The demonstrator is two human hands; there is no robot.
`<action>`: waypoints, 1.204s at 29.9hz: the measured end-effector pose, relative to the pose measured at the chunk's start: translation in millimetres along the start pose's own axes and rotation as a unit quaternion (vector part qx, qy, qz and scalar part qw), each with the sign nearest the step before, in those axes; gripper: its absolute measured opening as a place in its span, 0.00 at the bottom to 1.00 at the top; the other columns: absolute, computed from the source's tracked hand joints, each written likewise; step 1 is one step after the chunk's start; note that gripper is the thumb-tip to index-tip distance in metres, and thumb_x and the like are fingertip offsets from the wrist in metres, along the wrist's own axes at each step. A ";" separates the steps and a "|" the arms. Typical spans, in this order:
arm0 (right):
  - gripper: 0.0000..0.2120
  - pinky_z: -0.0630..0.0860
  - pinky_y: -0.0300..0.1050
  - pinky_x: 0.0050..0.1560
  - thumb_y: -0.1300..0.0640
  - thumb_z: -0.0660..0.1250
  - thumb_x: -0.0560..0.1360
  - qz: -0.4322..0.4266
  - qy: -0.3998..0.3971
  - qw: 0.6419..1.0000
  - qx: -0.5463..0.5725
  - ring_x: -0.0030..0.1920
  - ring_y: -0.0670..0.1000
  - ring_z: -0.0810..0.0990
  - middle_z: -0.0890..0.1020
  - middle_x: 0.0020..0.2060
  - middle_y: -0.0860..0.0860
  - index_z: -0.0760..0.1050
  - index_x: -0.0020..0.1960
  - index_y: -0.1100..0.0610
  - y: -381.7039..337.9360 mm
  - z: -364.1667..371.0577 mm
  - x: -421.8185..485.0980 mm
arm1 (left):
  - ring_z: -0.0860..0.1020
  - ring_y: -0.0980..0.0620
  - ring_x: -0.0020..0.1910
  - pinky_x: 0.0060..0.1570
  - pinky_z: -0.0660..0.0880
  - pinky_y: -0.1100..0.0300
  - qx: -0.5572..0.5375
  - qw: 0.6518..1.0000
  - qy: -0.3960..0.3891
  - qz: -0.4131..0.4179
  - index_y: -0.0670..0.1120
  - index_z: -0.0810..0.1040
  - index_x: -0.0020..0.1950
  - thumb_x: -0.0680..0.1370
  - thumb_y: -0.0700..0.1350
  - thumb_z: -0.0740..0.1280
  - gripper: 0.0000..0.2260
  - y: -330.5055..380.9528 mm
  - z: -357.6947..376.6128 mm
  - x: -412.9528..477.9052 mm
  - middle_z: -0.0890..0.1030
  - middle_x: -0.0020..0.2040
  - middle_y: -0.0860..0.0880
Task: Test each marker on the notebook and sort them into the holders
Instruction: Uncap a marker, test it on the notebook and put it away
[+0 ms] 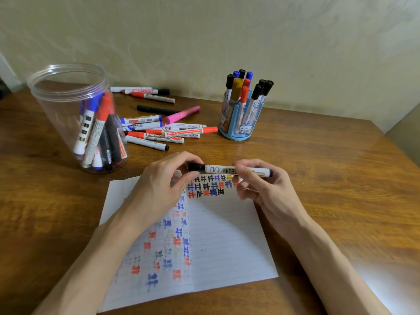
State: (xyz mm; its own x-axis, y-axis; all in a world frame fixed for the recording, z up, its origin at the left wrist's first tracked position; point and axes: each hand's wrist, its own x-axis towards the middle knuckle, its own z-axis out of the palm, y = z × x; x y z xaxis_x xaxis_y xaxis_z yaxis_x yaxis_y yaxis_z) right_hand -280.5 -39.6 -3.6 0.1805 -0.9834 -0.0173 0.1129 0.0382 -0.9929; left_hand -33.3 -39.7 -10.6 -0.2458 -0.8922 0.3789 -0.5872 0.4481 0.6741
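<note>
A black-capped white marker (223,170) lies level in the air above the top of the open notebook (218,237). My left hand (163,185) pinches its black cap at the left end. My right hand (261,185) grips the barrel on the right. The notebook's right page carries rows of red, blue and black test marks near its top. A clear plastic jar (75,110) at the left holds several markers. A blue pen holder (241,119) at the back right holds several more, caps up. Loose markers (159,128) lie between the two.
The wooden table (341,169) runs to a pale wall at the back. A pink marker (181,114) and a black one (156,109) lie among the loose pile. The table's right edge falls away at the far right.
</note>
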 end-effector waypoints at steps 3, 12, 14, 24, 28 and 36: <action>0.08 0.81 0.44 0.39 0.57 0.76 0.77 -0.043 0.002 0.994 -0.099 0.39 0.53 0.84 0.88 0.44 0.56 0.86 0.53 0.60 1.8 -5.4 -0.7 | 0.76 0.71 0.56 0.48 0.75 0.75 0.008 1.000 0.010 0.002 0.54 0.79 0.62 0.77 0.53 0.65 0.14 -0.8 0.0 1.7 0.77 0.54 0.66; 0.12 0.78 0.36 0.36 0.52 0.78 0.73 -0.062 0.002 0.978 -0.197 0.34 0.44 0.81 0.88 0.39 0.49 0.87 0.55 0.55 10.2 -2.5 0.4 | 0.80 0.61 0.50 0.45 0.79 0.64 0.069 0.997 -0.008 0.020 0.49 0.81 0.59 0.79 0.60 0.56 0.21 -0.1 -2.3 -0.7 0.81 0.50 0.58; 0.10 0.79 0.37 0.36 0.53 0.78 0.73 -0.074 0.007 0.980 -0.184 0.34 0.44 0.81 0.88 0.40 0.50 0.88 0.53 0.55 12.8 0.9 1.2 | 0.79 0.61 0.51 0.45 0.79 0.66 0.068 0.997 0.006 0.021 0.50 0.81 0.58 0.80 0.56 0.58 0.17 -0.3 -1.5 -0.7 0.81 0.49 0.58; 0.07 0.77 0.36 0.36 0.56 0.77 0.76 -0.102 0.007 0.981 -0.163 0.33 0.44 0.80 0.87 0.37 0.46 0.87 0.53 0.55 21.5 4.4 2.0 | 0.77 0.62 0.52 0.45 0.74 0.78 0.094 0.995 0.026 0.032 0.46 0.82 0.58 0.81 0.38 0.67 0.08 3.0 0.0 -1.4 0.80 0.48 0.57; 0.07 0.77 0.36 0.36 0.57 0.77 0.76 -0.106 0.005 0.981 -0.163 0.33 0.43 0.79 0.86 0.36 0.45 0.87 0.53 0.56 22.9 5.0 2.3 | 0.77 0.63 0.51 0.45 0.74 0.79 0.085 0.995 0.031 0.028 0.46 0.82 0.58 0.81 0.38 0.67 0.08 4.6 -0.5 -1.3 0.79 0.49 0.57; 0.10 0.76 0.33 0.40 0.56 0.76 0.77 -0.095 -0.010 0.986 -0.138 0.41 0.42 0.84 0.88 0.43 0.48 0.87 0.57 0.58 11.6 1.7 3.6 | 0.75 0.71 0.58 0.51 0.74 0.75 0.000 0.999 0.036 0.019 0.52 0.80 0.60 0.78 0.55 0.61 0.15 13.2 -4.7 2.7 0.78 0.53 0.65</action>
State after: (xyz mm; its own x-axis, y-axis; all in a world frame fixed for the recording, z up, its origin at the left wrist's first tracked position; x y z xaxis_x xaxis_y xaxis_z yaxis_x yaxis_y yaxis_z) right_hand -276.9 -42.3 -15.0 0.2009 -0.9646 0.1707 -0.1238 -0.1979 -0.9724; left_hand -38.0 -35.9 2.3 -0.2110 -0.8684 0.4488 -0.5782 0.4811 0.6590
